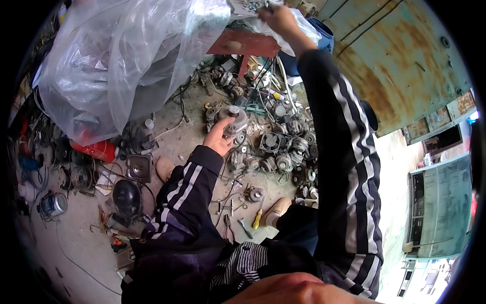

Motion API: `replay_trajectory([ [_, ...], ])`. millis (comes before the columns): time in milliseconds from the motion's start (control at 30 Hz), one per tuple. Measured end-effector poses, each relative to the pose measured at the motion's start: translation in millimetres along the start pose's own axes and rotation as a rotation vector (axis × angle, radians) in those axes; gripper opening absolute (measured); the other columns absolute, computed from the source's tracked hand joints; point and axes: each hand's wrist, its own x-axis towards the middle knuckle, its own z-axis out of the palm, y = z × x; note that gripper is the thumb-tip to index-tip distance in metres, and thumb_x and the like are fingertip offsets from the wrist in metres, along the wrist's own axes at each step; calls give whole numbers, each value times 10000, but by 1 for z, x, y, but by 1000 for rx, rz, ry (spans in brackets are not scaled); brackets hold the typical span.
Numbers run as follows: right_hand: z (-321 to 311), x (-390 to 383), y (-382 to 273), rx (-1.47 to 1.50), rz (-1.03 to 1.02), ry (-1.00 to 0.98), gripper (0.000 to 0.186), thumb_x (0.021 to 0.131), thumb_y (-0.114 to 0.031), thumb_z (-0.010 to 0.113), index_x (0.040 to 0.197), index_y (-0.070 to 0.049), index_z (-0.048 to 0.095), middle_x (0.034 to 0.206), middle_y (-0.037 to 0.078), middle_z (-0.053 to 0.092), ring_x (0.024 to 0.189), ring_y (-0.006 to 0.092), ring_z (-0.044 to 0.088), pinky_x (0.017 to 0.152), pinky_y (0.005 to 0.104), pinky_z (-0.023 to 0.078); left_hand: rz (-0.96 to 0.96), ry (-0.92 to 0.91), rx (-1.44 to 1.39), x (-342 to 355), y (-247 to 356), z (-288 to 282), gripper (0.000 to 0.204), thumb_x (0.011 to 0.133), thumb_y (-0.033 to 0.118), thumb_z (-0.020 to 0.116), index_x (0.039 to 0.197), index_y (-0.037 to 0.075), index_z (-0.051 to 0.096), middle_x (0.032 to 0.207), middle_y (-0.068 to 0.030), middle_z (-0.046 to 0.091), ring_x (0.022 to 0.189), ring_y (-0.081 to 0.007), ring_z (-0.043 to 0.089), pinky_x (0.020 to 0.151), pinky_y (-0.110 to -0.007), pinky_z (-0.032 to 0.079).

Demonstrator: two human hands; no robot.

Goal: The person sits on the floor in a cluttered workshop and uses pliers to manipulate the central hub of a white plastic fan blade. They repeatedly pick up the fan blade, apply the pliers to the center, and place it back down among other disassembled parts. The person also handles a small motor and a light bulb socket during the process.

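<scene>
Head view, left hand (219, 139) holding metal part (239, 120)

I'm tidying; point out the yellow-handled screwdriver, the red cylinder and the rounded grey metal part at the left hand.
Yellow-handled screwdriver (257, 220): head view, handle.
Red cylinder (99, 150): head view, side.
Rounded grey metal part (240, 120): head view, housing.

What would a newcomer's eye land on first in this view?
Probably the big clear plastic sheet across the upper left, then the rusty green metal panel at the upper right. Next comes the heap of metal parts on the floor in the middle, with the left hand at a grey motor on its left side. The red cylinder at the left, by the sheet's lower edge, also catches the eye.
</scene>
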Motion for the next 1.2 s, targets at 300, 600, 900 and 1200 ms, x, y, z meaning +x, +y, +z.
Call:
replay_trajectory([
  [300, 21, 11, 34, 480, 299, 242, 260, 945, -252, 494, 1000, -36, 629, 795, 57, 681, 625, 114, 613, 462, 260, 396, 58, -53, 9, -2, 16, -8, 374, 778, 204, 720, 1116, 147, 570, 1104, -2, 595, 931, -183, 573, 746, -302, 428],
  [600, 36, -270, 72, 905, 1084, -252, 227, 960, -236, 481, 907, -27, 552, 693, -3, 471, 552, 113, 397, 500, 255, 333, 60, -32, 142, -9, 25, -16, 629, 694, 150, 786, 1226, 165, 453, 1233, -87, 445, 1049, -226, 502, 812, -308, 377],
  [900, 147, -559, 95, 1017, 1814, 49, 95, 920, -43, 481, 946, 2, 561, 796, 79, 602, 665, 164, 598, 581, 276, 520, 7, -97, 54, -5, 16, -6, 322, 784, 148, 679, 1090, 101, 593, 1082, -32, 646, 1024, -191, 601, 841, -336, 407],
  [1200, 238, -713, 80, 190, 1210, -1203, 207, 795, -210, 606, 710, -45, 696, 632, 82, 647, 518, 186, 609, 475, 315, 473, -44, -16, 138, -3, 10, 8, 320, 760, 124, 696, 1068, 118, 611, 1079, -24, 650, 1039, -206, 592, 833, -356, 408],
])
